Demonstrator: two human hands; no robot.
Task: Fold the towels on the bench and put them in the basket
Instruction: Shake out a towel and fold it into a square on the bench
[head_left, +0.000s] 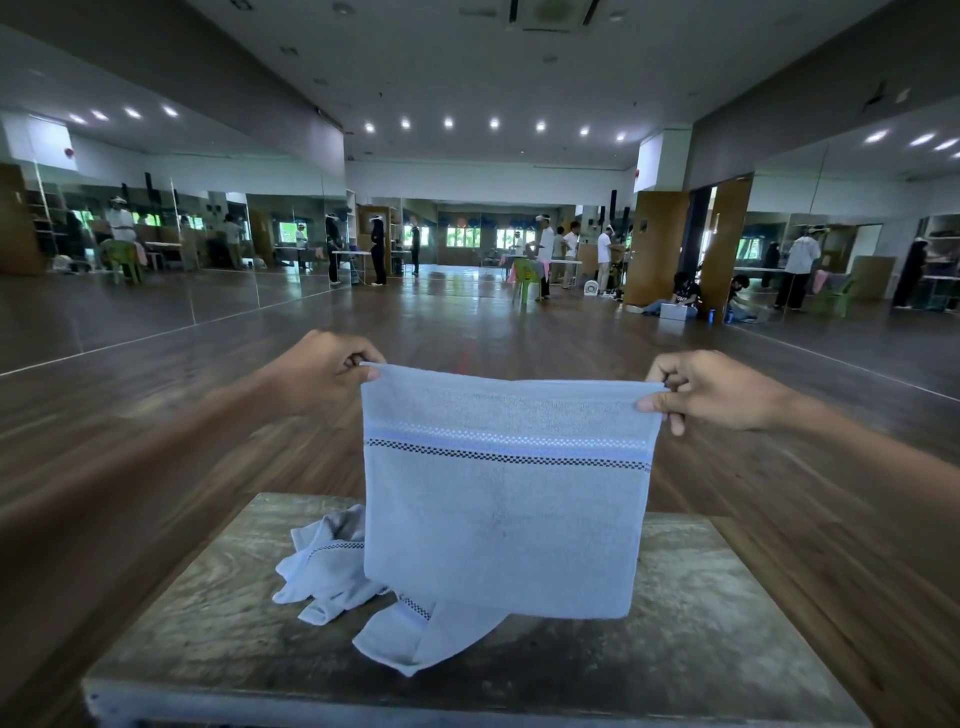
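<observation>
My left hand pinches the top left corner of a pale blue terry towel with a checked stripe, hanging spread above the worn wooden bench, and my right hand pinches its top right corner. A second, crumpled pale blue towel lies on the bench just left of it; I judge we are early, one towel mid-fold, one untouched, no basket in view
</observation>
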